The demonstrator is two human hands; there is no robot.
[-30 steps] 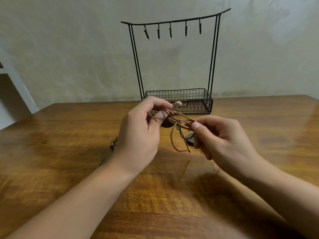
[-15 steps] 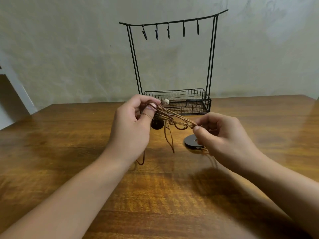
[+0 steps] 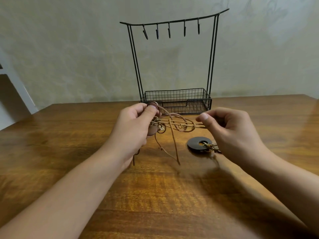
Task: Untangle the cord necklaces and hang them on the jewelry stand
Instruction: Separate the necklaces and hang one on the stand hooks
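Mid-frame, the untangling step is on: the left hand (image 3: 133, 125) pinches one end of the knotted cords (image 3: 174, 124) and the right hand (image 3: 231, 130) pinches the other, stretching them taut above the table (image 3: 69, 152), a dark ring pendant (image 3: 198, 143) dangling below. Nothing hangs on the stand (image 3: 174, 66) behind; next, I'd say, one loop needs teasing free.

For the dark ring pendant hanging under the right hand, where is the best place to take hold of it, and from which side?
Probably by the free outer rim of the dark ring pendant, pinched from its left. That edge faces open table. Its right side is crowded by the metal link through the centre hole and the right hand, which pinches the cords opposite the left hand.
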